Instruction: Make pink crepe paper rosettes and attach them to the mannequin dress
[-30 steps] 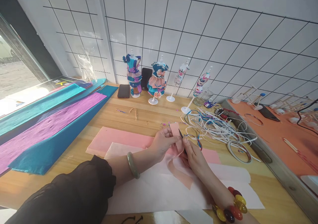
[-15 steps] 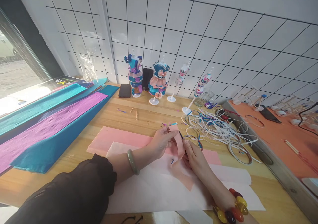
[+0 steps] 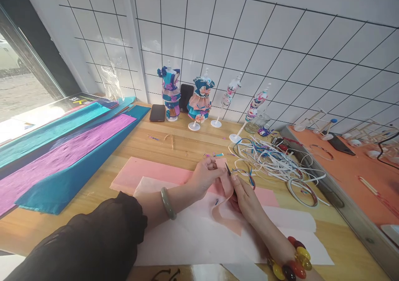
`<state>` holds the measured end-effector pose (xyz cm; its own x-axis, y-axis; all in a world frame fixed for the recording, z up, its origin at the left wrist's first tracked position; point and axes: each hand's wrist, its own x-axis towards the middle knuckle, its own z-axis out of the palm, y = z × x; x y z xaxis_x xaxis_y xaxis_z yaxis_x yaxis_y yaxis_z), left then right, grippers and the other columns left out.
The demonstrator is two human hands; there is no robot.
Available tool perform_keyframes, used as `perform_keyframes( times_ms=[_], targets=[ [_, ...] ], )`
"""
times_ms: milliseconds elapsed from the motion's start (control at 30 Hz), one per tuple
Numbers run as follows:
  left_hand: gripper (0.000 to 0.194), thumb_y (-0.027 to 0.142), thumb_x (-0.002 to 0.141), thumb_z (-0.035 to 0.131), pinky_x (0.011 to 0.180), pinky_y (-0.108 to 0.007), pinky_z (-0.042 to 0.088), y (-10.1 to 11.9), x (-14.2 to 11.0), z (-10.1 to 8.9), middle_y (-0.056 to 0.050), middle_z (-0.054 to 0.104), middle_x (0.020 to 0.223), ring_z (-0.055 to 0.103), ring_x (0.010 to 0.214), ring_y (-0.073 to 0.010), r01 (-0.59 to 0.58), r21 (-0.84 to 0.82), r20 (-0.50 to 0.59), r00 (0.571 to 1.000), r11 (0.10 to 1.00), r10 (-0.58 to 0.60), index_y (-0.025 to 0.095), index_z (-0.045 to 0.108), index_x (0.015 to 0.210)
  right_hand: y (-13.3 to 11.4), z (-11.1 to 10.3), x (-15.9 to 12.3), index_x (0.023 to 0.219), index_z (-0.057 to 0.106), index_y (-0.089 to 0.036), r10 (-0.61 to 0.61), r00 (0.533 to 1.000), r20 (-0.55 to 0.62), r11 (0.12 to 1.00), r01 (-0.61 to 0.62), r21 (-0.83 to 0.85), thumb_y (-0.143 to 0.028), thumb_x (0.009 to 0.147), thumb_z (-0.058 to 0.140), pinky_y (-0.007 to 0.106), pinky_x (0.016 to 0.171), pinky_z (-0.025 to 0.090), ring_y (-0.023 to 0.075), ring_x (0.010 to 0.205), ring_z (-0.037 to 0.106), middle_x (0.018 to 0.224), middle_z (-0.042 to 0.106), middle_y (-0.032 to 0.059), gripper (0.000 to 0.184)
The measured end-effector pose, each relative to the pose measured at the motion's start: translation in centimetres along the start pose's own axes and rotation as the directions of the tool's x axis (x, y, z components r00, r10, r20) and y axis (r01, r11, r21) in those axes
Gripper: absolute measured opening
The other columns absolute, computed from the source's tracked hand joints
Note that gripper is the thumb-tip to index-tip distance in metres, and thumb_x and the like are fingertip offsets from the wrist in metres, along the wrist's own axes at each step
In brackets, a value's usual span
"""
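Observation:
My left hand [image 3: 204, 177] pinches the upper end of a pink paper strip [image 3: 227, 182] between thumb and fingers. The strip curls down past my right hand, and its tail lies on white paper [image 3: 187, 235]. My right hand [image 3: 246, 198] is closed round scissors [image 3: 227, 169]; only a dark blade shows, against the strip's right edge, while the handles are hidden in my fingers. Under both wrists, the white paper partly covers a larger pink sheet [image 3: 149, 171]. Small coloured scraps [image 3: 213, 155] lie just beyond my left fingertips.
Several miniature dress forms [image 3: 199, 100] in paper outfits stand along the tiled wall. A tangle of white strips [image 3: 268, 156] lies right of my hands. Teal and purple paper [image 3: 93, 148] spreads at left, near a phone [image 3: 157, 113]. An orange-topped surface [image 3: 352, 168] adjoins at right.
The scissors' dark blade shows more clearly beside the strip's upper end. The strip's lower part has shifted and curls more. My hands have barely moved, and the view has tilted slightly.

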<state>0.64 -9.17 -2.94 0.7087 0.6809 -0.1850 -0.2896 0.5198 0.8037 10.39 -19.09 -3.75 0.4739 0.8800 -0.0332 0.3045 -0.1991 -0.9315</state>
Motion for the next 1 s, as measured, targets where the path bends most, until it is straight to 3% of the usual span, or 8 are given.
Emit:
perform_keyframes(
  times_ms=[133,300,600,767,1000],
  targets=[
    [0.029,0.016,0.060,0.072,0.068,-0.028,0.047,0.04,-0.27,0.20,-0.006,0.065,0.081,0.060,0.071,-0.0135,0.007,0.014,-0.007,1.000,1.000,-0.007,0.013,0.059,0.085,-0.08,-0.08,0.02,0.063,0.045,-0.023,-0.040,0.998,-0.037,0.999,0.039,-0.025,-0.054,0.084,0.039,0.029,0.053,0.038,0.0166,0.053,0.046,0.053,0.047,-0.0021,0.038],
    [0.025,0.014,0.062,0.070,0.069,-0.029,0.048,0.05,-0.29,0.22,-0.006,0.065,0.080,0.061,0.072,-0.0139,0.011,0.020,-0.021,1.000,1.000,-0.010,0.013,0.058,0.083,-0.32,-0.26,0.19,0.069,0.050,-0.021,-0.067,0.998,0.012,0.996,0.068,-0.059,-0.053,0.085,0.035,0.030,0.062,0.040,0.0173,0.063,0.047,0.066,0.053,0.0013,0.039],
    [0.022,0.014,0.062,0.070,0.070,-0.030,0.048,-0.05,-0.23,0.23,-0.007,0.065,0.079,0.061,0.071,-0.0140,0.019,0.008,-0.036,0.999,1.000,-0.019,0.013,0.058,0.080,-0.14,-0.07,0.15,0.064,0.046,-0.022,-0.058,0.998,0.001,0.998,0.058,-0.021,-0.056,0.083,0.037,0.028,0.054,0.038,0.0159,0.056,0.044,0.059,0.048,-0.0007,0.040],
    [0.023,0.012,0.061,0.069,0.072,-0.030,0.048,-0.09,-0.28,0.26,-0.007,0.065,0.081,0.061,0.073,-0.0148,0.029,-0.013,-0.038,0.999,0.999,-0.030,0.013,0.058,0.081,-0.19,-0.01,0.04,0.066,0.044,-0.022,0.015,0.999,0.030,1.000,-0.016,0.021,-0.056,0.083,0.036,0.026,0.043,0.029,0.0128,0.045,0.033,0.053,0.040,-0.0039,0.039],
    [0.020,0.010,0.063,0.066,0.071,-0.030,0.047,0.17,-0.62,0.44,-0.005,0.063,0.077,0.059,0.070,-0.0126,0.043,-0.021,-0.035,0.998,0.999,-0.044,0.013,0.058,0.081,-0.27,-0.16,0.27,0.063,0.047,-0.021,-0.072,0.997,-0.012,0.995,0.071,-0.069,-0.055,0.083,0.038,0.027,0.053,0.037,0.0145,0.055,0.043,0.059,0.047,-0.0018,0.041]
  ],
)
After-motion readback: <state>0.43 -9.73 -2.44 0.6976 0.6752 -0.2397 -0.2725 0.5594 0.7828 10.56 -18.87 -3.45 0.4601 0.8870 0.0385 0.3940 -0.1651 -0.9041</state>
